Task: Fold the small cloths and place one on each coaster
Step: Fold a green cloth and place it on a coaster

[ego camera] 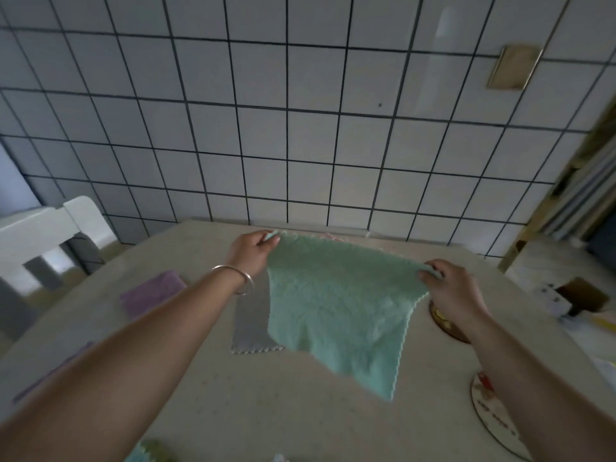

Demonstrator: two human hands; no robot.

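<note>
A mint-green cloth (333,308) hangs unfolded above the table, held by its two top corners. My left hand (251,250) pinches the far left corner and my right hand (453,291) pinches the right corner. Under it a grey cloth (251,325) lies flat on the table, and a pink cloth (333,236) peeks out behind the green one. A folded purple cloth (151,291) rests at the left. Two round coasters lie at the right: one (443,323) partly hidden under my right wrist, one (493,415) near the front edge.
The beige table (266,411) stands against a white tiled wall (300,128). A white chair (43,228) is at the left. Another purple cloth (53,371) shows beneath my left forearm. Cluttered items and a shelf (573,295) sit at the right.
</note>
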